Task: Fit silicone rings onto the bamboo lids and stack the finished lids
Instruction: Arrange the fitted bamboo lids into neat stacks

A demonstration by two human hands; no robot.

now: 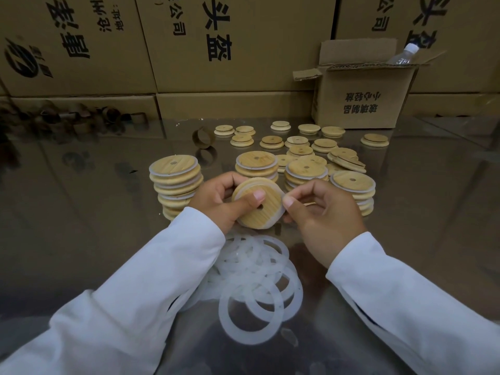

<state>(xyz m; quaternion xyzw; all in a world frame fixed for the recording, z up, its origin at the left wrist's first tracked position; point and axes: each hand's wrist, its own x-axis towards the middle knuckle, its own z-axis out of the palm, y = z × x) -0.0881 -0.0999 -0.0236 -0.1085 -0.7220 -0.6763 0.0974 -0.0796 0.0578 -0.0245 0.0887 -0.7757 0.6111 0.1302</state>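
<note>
My left hand (pixel 216 201) grips a round bamboo lid (pixel 263 209) with a small hole, thumb pressed on its face. A translucent silicone ring (pixel 266 182) runs round the lid's rim. My right hand (pixel 324 212) pinches that ring at the lid's right edge between thumb and forefinger. Below my hands lies a loose heap of white silicone rings (pixel 257 280). Several stacks of ringed lids stand behind: a tall stack (pixel 176 182) at the left, a low stack (pixel 257 165) in the middle and another stack (pixel 354 190) at the right. Bare lids (pixel 297 143) are scattered farther back.
The table top (pixel 94 212) is glossy and reflective. An open cardboard box (pixel 362 96) with a plastic bottle (pixel 404 54) stands at the back right. Large cartons (pixel 216 50) wall off the back. Cardboard tube rings (pixel 203 136) and brown scraps (pixel 67 120) lie at the back left.
</note>
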